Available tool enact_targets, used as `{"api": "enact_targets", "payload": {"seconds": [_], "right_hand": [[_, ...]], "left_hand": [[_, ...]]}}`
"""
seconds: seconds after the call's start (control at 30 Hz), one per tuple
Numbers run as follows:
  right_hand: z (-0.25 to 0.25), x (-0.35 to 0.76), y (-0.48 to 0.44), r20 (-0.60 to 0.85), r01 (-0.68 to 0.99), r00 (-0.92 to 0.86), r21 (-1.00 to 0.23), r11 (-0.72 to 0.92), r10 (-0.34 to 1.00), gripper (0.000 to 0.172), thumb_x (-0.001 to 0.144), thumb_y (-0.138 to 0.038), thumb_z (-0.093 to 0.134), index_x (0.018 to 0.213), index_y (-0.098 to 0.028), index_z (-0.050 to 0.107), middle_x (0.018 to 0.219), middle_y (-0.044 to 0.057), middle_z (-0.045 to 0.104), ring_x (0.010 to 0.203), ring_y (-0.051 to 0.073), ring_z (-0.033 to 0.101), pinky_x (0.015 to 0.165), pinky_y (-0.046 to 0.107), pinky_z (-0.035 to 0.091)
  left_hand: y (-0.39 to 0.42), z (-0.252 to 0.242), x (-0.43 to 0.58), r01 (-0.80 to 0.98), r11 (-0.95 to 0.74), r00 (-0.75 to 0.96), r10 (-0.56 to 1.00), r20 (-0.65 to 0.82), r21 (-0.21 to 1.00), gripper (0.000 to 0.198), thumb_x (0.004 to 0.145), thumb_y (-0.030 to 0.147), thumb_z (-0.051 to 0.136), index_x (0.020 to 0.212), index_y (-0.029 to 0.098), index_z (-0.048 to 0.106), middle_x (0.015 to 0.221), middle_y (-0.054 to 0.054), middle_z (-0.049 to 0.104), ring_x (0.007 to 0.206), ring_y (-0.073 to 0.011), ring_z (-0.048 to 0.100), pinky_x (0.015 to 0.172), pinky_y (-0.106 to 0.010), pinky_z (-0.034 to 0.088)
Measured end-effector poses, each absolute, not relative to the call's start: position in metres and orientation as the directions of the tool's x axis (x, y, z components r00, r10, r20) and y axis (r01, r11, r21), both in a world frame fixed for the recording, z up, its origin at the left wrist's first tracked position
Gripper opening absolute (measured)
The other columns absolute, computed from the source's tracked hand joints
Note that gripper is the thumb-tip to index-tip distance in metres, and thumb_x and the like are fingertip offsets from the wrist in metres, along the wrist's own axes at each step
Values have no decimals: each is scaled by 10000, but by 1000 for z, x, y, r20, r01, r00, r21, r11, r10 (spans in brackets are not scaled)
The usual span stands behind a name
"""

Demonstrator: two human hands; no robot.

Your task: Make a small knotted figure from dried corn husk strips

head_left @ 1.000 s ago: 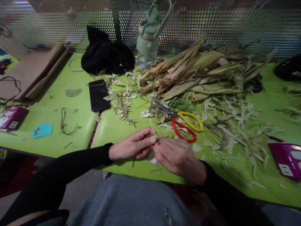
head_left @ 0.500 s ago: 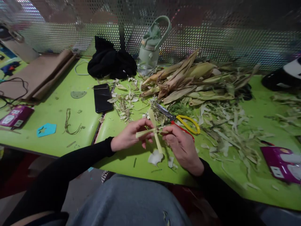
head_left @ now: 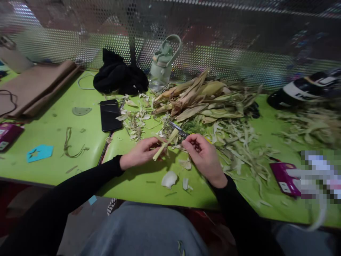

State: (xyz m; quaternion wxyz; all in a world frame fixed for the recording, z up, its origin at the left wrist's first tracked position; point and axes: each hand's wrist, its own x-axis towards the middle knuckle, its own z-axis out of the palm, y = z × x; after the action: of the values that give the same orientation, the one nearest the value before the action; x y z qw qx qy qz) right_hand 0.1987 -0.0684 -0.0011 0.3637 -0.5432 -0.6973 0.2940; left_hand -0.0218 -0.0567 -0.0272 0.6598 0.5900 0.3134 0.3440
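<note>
Your left hand [head_left: 142,153] is pinching the husk cross [head_left: 165,145] above the table [head_left: 125,186], seemingly supporting it alone, as your curled right hand [head_left: 205,158], contents unclear, is drawing away.

A green table [head_left: 50,131] carries a black phone [head_left: 111,116]. Left of the phone lie a blue tag [head_left: 45,151] with a star-shaped hole and a brown sheet [head_left: 34,89]; behind it, a black cloth [head_left: 119,76]; to its right, scissors [head_left: 183,133] and corn husks [head_left: 202,94].

From the wearer's head, the single view looks forward and down, over the near hands [head_left: 204,159] and desk [head_left: 128,190].
</note>
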Motion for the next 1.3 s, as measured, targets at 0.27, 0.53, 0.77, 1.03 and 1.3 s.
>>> {"api": "enact_targets", "payload": {"seconds": [0.27,0.53,0.77,1.03,1.3], "right_hand": [[7,234,-40,171,842,-126,-503,196,977,215,906,-402,553,800,-220,598,721,25,663,605,169,556,574,289,383],[-18,263,-7,237,923,-65,-355,149,969,165,865,-340,559,766,-211,587,760,63,666,659,196,572,589,308,392],[-31,255,-11,207,921,-135,-336,200,969,204,924,-354,524,857,-194,630,884,97,684,807,226,599,706,333,430],[-22,242,-17,203,856,-258,-406,321,945,193,887,-374,617,828,-204,684,877,63,692,817,202,620,757,315,459],[-3,292,2,414,839,91,-521,154,905,339,908,-480,500,885,-177,652,827,90,701,721,216,606,690,344,465]], "left_hand": [[-54,-21,-23,-70,79,475,879,-36,994,321,881,453,629,878,137,575,763,7,591,614,-80,576,609,-234,498],[-56,-22,-18,-84,96,473,880,-45,992,418,829,536,671,912,135,583,756,13,567,587,-80,558,582,-236,495],[-57,-25,-15,-122,126,464,884,-56,985,377,807,473,721,921,130,612,778,0,597,591,-80,565,580,-230,501],[-51,-12,-9,-172,312,412,884,-220,934,171,905,281,637,957,125,593,968,-53,646,716,-97,645,627,-231,553],[-39,-25,2,-236,351,469,858,-210,906,275,841,351,724,870,121,575,748,14,608,558,-53,572,550,-189,500]]}}
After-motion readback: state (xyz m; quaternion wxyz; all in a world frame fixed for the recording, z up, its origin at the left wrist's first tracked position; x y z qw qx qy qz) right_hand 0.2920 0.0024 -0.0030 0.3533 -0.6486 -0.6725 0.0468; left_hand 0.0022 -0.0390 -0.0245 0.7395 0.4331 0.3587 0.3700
